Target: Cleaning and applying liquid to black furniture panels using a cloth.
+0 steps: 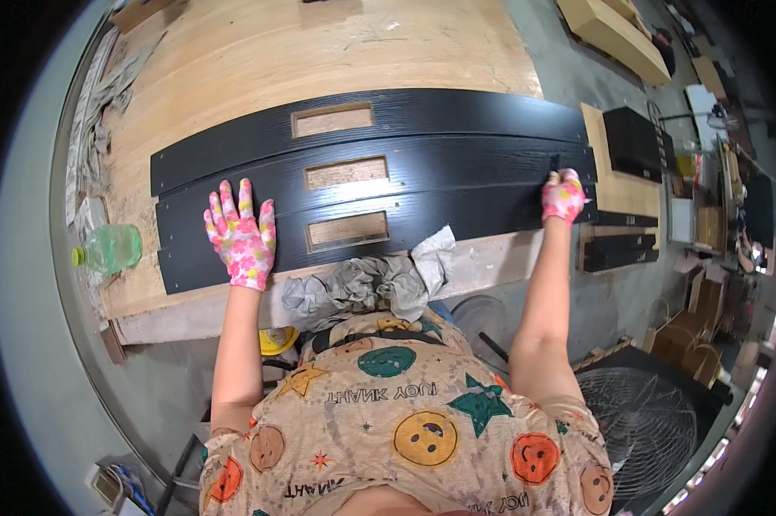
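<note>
Middle black panel (457,159), one: wood-grained, pierced by a rectangular cut-out (346,172), laid lengthwise on a pale wood counter (233,52); all places below are reckoned from it

Far black panel (457,112), one: laid along its far side; a similar cut-out is shown

Near black panel (465,206), one: laid along its near side, by the counter's edge; likewise pierced

Left hand (242,234), in a pink floral glove: placed toward its left end, with fingers opened and spread flat on it and the palm set over the near black panel

Right hand (564,196), in a matching glove: placed at its right end, about the seam with the near black panel, with fingers curled closed; a small dark piece (555,162) is seen at their tips, and whether it is gripped cannot be told

Crumpled grey cloth (353,288), with a whitish cloth (435,255) beside it: heaped on its near side, past the near black panel

Green bottle (117,248), yellow-green cap: laid on its side, off its left end

Black box (633,142): set off its right end

Wire fan guard (641,421): stood well to its near right
</note>
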`<state>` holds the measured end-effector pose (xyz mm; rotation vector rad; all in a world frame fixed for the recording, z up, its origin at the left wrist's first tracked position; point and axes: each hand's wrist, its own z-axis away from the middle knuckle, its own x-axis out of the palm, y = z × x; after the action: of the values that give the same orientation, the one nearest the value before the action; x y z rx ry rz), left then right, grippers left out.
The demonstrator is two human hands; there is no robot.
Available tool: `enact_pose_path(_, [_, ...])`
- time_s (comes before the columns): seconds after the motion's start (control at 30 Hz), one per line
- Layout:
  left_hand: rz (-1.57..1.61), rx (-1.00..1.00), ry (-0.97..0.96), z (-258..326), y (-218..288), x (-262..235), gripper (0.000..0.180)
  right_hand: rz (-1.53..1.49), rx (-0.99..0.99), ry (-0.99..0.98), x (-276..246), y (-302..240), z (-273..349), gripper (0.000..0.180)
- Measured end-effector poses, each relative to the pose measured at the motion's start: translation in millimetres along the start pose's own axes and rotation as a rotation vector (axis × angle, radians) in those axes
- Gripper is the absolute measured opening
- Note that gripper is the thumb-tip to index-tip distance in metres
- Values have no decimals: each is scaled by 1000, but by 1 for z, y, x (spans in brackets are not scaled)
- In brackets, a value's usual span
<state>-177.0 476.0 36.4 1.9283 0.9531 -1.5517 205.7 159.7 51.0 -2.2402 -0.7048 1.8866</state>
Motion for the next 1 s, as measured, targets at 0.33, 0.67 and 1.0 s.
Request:
enact_pose_path(0.33, [103, -28, 70, 4, -4, -12, 50, -45, -165, -118, 44, -120, 4, 17])
enact_pose_path(0.67, [387, 147, 210, -50, -4, -9, 48, -339, -350, -625, -33, -138, 92, 19])
enact_pose_path(1.0, [241, 231, -305, -132, 50, -7, 67, -1039, 717, -443, -5, 99, 156, 12])
